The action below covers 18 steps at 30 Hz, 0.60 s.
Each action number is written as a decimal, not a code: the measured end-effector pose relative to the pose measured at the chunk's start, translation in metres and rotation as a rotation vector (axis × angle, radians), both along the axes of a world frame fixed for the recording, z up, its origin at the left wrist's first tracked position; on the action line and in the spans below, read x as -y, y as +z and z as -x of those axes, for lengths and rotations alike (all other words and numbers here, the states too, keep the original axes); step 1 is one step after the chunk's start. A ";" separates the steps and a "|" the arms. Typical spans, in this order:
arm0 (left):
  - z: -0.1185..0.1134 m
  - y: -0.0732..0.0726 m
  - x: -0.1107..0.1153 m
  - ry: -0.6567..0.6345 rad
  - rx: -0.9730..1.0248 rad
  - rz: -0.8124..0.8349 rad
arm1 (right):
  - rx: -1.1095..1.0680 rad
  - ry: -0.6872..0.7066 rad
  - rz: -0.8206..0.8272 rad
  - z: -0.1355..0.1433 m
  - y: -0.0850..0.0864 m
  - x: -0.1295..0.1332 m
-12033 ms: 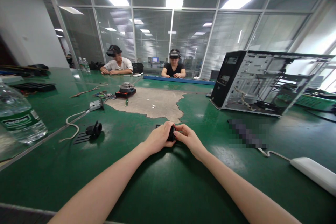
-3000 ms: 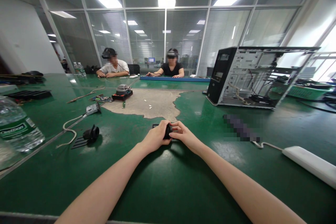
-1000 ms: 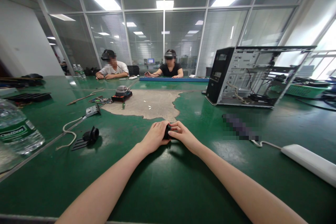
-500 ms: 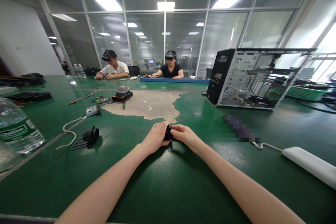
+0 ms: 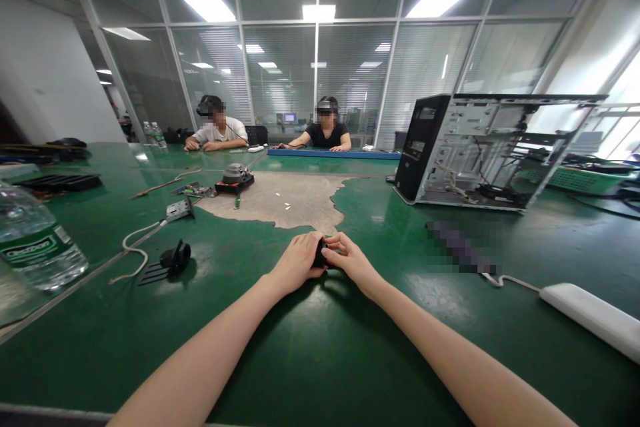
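Between my hands, just above the green table (image 5: 280, 360), is a small black part (image 5: 321, 255), mostly covered by fingers, so I cannot make out its kind. My left hand (image 5: 299, 259) wraps round it from the left, fingers closed over its top and thumb underneath. From the right, my right hand (image 5: 350, 260) pinches at the part with thumb and fingertips. To the left of my left hand lies a black plastic piece (image 5: 175, 257) with a round collar and several flat prongs.
An open computer case (image 5: 423, 147) stands at the right, with a blurred-out phone-like object (image 5: 457, 247) and a white power strip (image 5: 585, 310) before it. At left are a large water bottle (image 5: 37, 240), a metal bracket with cable (image 5: 177, 210) and a heatsink-like unit (image 5: 235, 177). Two people sit opposite.
My right fingers have shifted slightly up and over the black part, its upper fingers more curled towards the left hand. The left hand keeps its grip. The view has moved very slightly.
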<state>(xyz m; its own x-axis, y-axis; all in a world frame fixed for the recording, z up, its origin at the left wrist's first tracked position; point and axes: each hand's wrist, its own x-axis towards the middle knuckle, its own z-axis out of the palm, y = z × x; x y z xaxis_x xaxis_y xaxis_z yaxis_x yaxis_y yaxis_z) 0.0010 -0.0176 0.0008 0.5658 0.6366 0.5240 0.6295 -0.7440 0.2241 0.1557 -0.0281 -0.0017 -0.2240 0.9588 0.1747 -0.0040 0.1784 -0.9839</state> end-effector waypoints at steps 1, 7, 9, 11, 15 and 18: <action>0.000 0.000 -0.001 -0.004 0.004 -0.004 | 0.005 -0.013 0.006 0.000 -0.002 -0.002; -0.001 -0.005 -0.005 -0.019 0.034 -0.029 | 0.052 -0.004 0.015 -0.001 -0.005 -0.006; -0.001 -0.005 -0.005 -0.028 0.040 -0.017 | 0.055 0.014 -0.004 -0.002 -0.004 -0.004; -0.001 -0.004 -0.004 -0.037 0.042 -0.010 | 0.035 0.013 -0.016 -0.002 -0.002 -0.002; -0.001 -0.003 -0.003 -0.046 0.044 -0.006 | -0.008 0.011 0.002 0.000 0.001 0.003; -0.001 -0.003 -0.004 -0.048 0.044 -0.001 | -0.028 0.026 0.018 0.000 -0.001 0.002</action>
